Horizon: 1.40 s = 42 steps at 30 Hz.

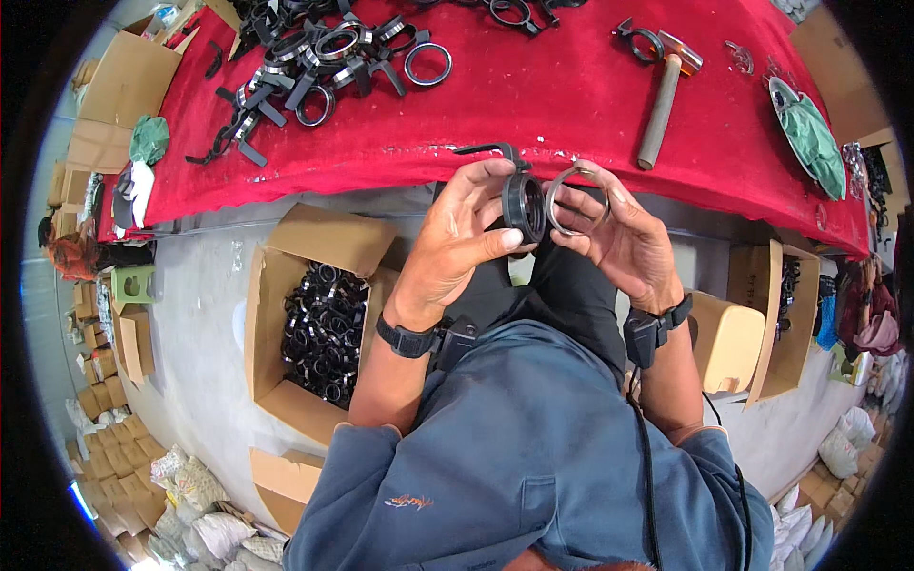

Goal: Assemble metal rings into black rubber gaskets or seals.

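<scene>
While the left hand grips a black ring-shaped fitting with a projecting arm, the right hand holds a thin, silver-coloured ring between thumb and fingers. Both parts stand on edge, just beside each other, at the near edge of the work surface; contact between the 2 cannot be confirmed. The step in hand appears to be presenting the ring to the fitting's open face. As a judgement, the next move calls for setting the 2 openings parallel and on a common axis; a tilted ring could bind.

The surface is a table covered in red cloth. At 10 o'clock from the hands lies a loose pile of black and silver ring fittings. Between 1 and 2 o'clock lies a hammer with a metal head and greyish handle, its head beside 1 black ring fitting. Between 2 and 3 o'clock rests a shallow dish holding green cloth.

Below the table, on a pale grey floor, an open brown cardboard box at 8 o'clock contains many black rings. At 4 o'clock stands another open brown box. Farther out, between 7 and 8 o'clock, lie pale filled sacks.
</scene>
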Each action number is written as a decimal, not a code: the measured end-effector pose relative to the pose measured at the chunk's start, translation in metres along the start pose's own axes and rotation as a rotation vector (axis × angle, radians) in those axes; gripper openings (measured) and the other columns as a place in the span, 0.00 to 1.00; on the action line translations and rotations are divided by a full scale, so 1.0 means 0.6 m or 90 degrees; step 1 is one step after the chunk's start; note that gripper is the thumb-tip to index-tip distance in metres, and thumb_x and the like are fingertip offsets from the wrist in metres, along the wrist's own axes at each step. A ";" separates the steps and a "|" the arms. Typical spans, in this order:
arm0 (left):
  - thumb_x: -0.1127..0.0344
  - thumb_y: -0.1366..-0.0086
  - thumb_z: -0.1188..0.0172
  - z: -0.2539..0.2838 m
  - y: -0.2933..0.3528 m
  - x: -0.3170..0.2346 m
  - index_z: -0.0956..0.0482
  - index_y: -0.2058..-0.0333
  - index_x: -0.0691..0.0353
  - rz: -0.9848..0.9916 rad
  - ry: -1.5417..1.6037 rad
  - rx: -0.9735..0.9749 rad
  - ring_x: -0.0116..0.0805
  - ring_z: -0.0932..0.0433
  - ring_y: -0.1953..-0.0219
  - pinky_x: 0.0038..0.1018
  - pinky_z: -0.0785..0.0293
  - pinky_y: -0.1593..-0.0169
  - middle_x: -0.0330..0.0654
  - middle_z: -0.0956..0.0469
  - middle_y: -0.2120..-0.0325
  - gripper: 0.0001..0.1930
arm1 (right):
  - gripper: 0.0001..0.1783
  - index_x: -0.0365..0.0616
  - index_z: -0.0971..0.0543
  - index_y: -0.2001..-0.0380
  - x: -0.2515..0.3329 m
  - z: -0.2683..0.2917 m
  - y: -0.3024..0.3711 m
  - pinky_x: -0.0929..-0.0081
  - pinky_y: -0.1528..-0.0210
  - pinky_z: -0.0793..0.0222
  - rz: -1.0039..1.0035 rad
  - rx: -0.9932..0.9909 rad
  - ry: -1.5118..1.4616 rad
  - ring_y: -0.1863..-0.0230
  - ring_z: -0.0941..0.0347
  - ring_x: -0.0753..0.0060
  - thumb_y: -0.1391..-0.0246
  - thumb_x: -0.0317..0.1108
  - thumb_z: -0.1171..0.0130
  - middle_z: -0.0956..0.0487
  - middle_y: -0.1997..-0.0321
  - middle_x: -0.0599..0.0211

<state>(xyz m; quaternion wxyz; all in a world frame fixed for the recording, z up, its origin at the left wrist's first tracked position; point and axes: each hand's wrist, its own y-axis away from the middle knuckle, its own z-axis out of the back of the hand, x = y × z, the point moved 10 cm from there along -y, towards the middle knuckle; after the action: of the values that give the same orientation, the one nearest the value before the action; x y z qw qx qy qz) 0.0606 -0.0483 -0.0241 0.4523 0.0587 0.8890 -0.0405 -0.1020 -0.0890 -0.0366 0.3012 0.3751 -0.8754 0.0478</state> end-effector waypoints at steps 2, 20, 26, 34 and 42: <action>0.74 0.33 0.31 -0.001 0.000 -0.002 0.37 0.29 0.58 -0.015 -0.007 0.010 0.42 0.25 0.33 0.47 0.15 0.39 0.50 0.29 0.36 0.36 | 0.36 0.46 0.34 0.27 0.002 -0.001 0.000 0.47 0.31 0.25 0.010 -0.022 0.046 0.31 0.25 0.50 0.31 0.47 0.35 0.24 0.31 0.48; 0.71 0.34 0.25 -0.001 0.003 -0.004 0.39 0.28 0.66 -0.007 -0.078 -0.023 0.43 0.31 0.29 0.38 0.28 0.32 0.52 0.32 0.33 0.41 | 0.45 0.44 0.29 0.27 0.031 -0.083 0.017 0.53 0.22 0.35 0.281 -0.013 0.728 0.20 0.37 0.51 0.49 0.26 0.25 0.33 0.21 0.53; 0.69 0.35 0.24 -0.001 0.006 -0.010 0.39 0.27 0.65 -0.025 -0.091 -0.024 0.43 0.32 0.29 0.37 0.28 0.32 0.50 0.32 0.33 0.43 | 0.44 0.44 0.27 0.29 0.028 -0.096 0.022 0.54 0.22 0.35 0.310 -0.009 0.774 0.21 0.35 0.48 0.51 0.22 0.26 0.31 0.22 0.51; 0.68 0.37 0.23 -0.002 0.005 -0.013 0.38 0.28 0.65 -0.045 -0.104 -0.002 0.43 0.33 0.28 0.36 0.26 0.33 0.49 0.33 0.33 0.43 | 0.43 0.43 0.26 0.31 0.026 -0.098 0.024 0.55 0.22 0.35 0.325 -0.007 0.783 0.21 0.34 0.48 0.53 0.22 0.25 0.30 0.22 0.50; 0.71 0.37 0.23 -0.007 0.012 -0.025 0.37 0.29 0.66 -0.037 -0.108 -0.003 0.43 0.34 0.28 0.37 0.25 0.32 0.49 0.33 0.33 0.42 | 0.43 0.43 0.25 0.31 0.025 -0.106 0.027 0.54 0.22 0.35 0.326 -0.015 0.770 0.22 0.33 0.46 0.53 0.24 0.24 0.30 0.22 0.50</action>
<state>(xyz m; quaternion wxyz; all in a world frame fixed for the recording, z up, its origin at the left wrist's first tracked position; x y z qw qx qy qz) 0.0673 -0.0420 -0.0096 0.5248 0.0281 0.8489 -0.0559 -0.0898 -0.0671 0.0260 0.7233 0.0583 -0.6137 0.3112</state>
